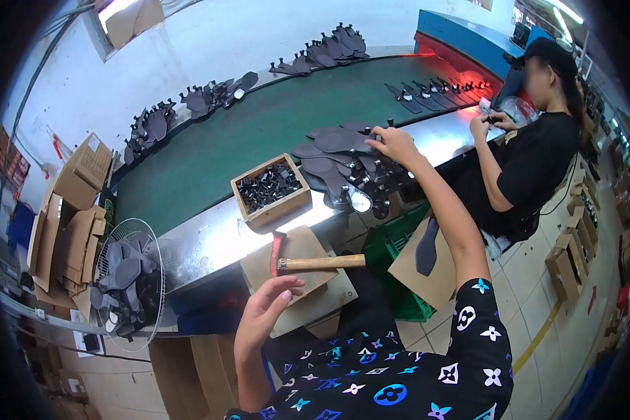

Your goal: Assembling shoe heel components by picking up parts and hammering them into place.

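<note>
Seeing a green belt (245,133) stretching beyond left hand (269,306) and right hand (397,148). Noting a co-worker in black (542,150) working to the right of the right hand. Seeing a shiny metal bench edge (210,241) running ahead of the left hand, glaring in places. Marking the pile of grey sole-shaped pieces (320,168) as lying on the bench side, spreading under and leftward of the right fingertips. Seeing a wire basket (163,287) standing well left of the left hand, holding similar pieces. Seeing a green crate (378,253) sitting nearer than the right hand, below that forearm. Noting a brown board (301,243) lying just beyond the left hand, bearing a red-headed hammer (308,264). Seeing a wooden box (280,210) sitting farther out, between the hands, holding small black clips (267,187).

Logging the left hand as hanging near the hammer head, with fingers loosely spread, apparently holding nothing. Logging the right hand as bending thumb and forefinger close together at the edge of the top piece (343,142); not telling whether gripping or only touching.

Judging technique: probably working best by pinching one rim only, lifting straight up, avoiding dragging overlapping neighbours. Likely risking snagging on protruding clips when pulling sideways.
</note>
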### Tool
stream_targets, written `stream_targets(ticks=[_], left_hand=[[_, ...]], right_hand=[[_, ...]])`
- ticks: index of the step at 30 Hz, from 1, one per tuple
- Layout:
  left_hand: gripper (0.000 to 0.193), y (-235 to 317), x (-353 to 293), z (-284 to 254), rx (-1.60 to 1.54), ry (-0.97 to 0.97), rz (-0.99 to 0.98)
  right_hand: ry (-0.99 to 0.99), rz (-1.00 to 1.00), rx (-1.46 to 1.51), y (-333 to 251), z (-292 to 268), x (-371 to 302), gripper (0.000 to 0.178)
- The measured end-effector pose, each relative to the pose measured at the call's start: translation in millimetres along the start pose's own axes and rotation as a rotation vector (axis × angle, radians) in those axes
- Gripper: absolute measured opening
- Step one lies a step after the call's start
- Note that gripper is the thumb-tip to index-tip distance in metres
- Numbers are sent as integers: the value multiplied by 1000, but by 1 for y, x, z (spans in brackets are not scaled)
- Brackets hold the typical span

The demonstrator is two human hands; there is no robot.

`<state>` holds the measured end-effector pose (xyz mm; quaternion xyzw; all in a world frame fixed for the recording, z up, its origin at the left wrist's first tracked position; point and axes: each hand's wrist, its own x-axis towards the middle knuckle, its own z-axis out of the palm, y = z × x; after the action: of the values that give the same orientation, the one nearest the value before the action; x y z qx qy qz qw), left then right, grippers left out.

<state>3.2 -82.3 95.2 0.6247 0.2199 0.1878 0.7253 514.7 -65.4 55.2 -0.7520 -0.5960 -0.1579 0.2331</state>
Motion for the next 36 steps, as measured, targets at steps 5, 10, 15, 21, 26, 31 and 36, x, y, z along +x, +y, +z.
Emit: stream_targets(ticks=[5, 10, 15, 21, 26, 31, 36], left_hand=[[31, 6, 17, -3, 78, 83, 64], [40, 15, 58, -14, 101, 9, 135], [84, 30, 128, -39, -615, 2, 119], [58, 7, 133, -120, -678, 545, 320], [33, 13, 74, -202, -527, 912, 320], [27, 40, -45, -361, -574, 848, 340], [23, 75, -35, -381, -457, 799, 311]], right_hand=[[270, 160, 168, -24, -30, 48, 40], [457, 125, 304, -79, -83, 95, 46], [336, -135, 457, -234, -99, 73, 35], [-195, -544, 874, -340, -26, -14, 50], [-26, -408, 705, -262, -39, -44, 46], [79, 203, 169, -120, -34, -46, 46], [-83, 219, 301, -27, 17, -84, 44]])
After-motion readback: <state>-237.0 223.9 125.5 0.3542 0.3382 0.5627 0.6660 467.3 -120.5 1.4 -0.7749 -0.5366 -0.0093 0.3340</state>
